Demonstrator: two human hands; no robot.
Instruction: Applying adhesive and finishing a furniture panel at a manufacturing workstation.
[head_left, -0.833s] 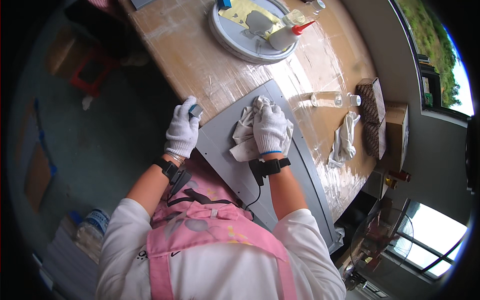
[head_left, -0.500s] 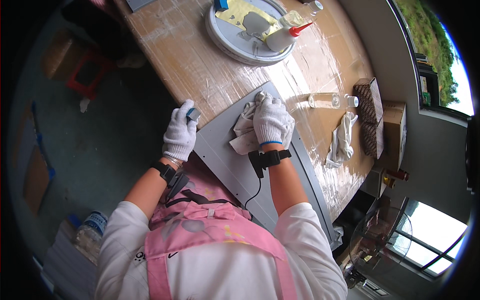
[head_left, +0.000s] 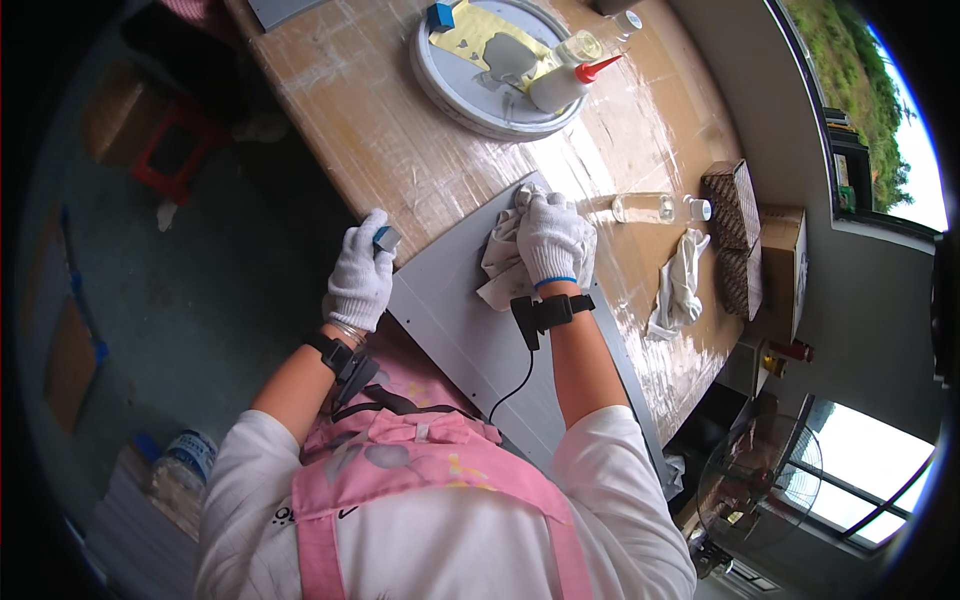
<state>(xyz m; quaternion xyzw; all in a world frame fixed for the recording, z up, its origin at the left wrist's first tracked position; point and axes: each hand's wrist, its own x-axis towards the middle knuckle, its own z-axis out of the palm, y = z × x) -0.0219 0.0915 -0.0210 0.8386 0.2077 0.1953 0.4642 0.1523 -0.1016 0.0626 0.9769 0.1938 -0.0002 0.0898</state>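
In white knitted gloves, both my hands are at a flat grey panel lying across the table corner. My right hand presses a crumpled whitish cloth onto the panel close to its far right edge, fingers closed over the cloth. My left hand is by the panel's left corner. Between its thumb and fingers it grips a small blue and grey block, tilted and held clear of the panel's face.
Beyond the panel, a round pale lid carries a blue block, a red-tipped squeeze bottle and a clear jar. A clear bottle lies at the right, near another cloth and patterned boxes. Plastic film covers the table.
My right hand and the cloth have slid a little to the right over the panel. My left hand still grips the block in nearly the same place. The whole view has shifted slightly.
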